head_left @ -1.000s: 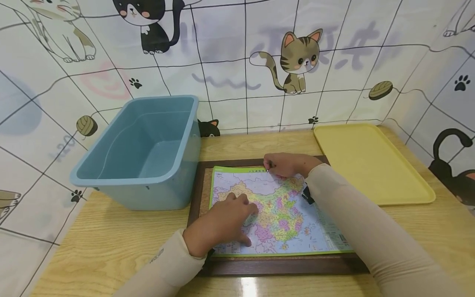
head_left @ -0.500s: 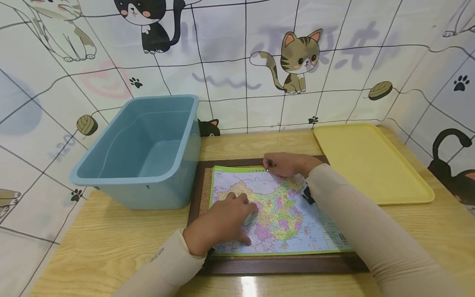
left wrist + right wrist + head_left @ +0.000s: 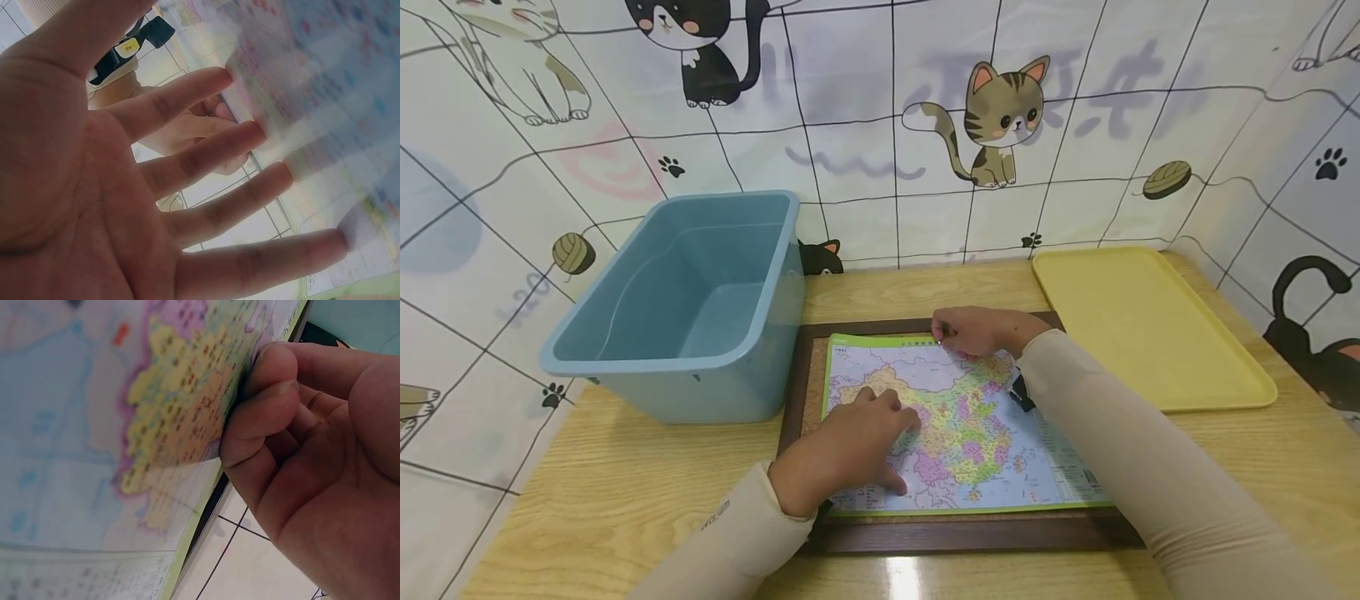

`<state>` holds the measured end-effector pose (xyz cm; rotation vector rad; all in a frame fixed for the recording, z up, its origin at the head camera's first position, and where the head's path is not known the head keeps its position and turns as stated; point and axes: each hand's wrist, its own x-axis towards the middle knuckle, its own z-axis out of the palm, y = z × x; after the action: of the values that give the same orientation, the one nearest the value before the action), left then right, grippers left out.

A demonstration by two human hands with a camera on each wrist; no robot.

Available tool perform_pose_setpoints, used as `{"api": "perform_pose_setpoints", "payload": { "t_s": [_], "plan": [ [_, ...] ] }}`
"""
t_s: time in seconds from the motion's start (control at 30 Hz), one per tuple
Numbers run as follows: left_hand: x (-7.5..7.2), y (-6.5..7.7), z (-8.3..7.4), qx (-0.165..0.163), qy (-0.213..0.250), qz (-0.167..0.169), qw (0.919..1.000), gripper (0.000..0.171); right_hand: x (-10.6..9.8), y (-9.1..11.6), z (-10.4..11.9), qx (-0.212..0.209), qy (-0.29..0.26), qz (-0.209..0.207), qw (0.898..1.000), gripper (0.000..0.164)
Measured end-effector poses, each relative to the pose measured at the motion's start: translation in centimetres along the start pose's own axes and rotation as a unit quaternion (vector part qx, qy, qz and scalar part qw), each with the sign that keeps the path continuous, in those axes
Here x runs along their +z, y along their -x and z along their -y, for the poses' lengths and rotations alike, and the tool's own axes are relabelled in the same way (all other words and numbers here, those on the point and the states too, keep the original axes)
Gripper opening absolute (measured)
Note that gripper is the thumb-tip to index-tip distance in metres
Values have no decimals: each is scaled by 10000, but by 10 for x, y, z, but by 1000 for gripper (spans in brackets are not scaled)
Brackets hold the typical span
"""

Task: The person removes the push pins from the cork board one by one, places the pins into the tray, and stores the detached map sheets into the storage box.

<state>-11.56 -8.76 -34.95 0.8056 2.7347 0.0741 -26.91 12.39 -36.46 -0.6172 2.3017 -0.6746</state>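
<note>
A map (image 3: 973,446) with a green border lies over a brown-framed cork board (image 3: 811,387) in the head view. My left hand (image 3: 857,446) rests on the map's left half, fingers spread and fingertips on the sheet. In the left wrist view the fingers (image 3: 209,165) reach out straight to the map. At the map's top edge, my right hand (image 3: 973,332) pinches a small, pale, pin-like thing (image 3: 938,342), mostly hidden by the fingertips. The right wrist view shows curled fingers and thumb (image 3: 275,406) pressed close together right at the map's green edge.
Left of the board stands a deep blue plastic tub (image 3: 745,383). A yellow tray (image 3: 1150,333) lies to the right, near the board's top right corner. Behind the wooden table (image 3: 587,500) rises a wall covering (image 3: 850,167) with cats and grid lines.
</note>
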Motion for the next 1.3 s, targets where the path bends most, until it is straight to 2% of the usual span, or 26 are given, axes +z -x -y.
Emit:
{"api": "perform_pose_setpoints", "payload": {
  "t_s": [0.27,0.7,1.1,1.3],
  "plan": [
    [-1,1,0,110,-42,-80,9999,71,1,-1,-1,-67,-125,71,9999,10],
    [-1,1,1,145,-37,-121,9998,72,1,0,0,-21,56,-6,10000,8],
    [-2,1,0,61,2,15,10000,71,-1,1,0,-107,194,-38,9997,7],
    [-3,1,0,39,-8,47,10000,71,-1,1,-2,-68,-123,2,9999,6]
  ]
}}
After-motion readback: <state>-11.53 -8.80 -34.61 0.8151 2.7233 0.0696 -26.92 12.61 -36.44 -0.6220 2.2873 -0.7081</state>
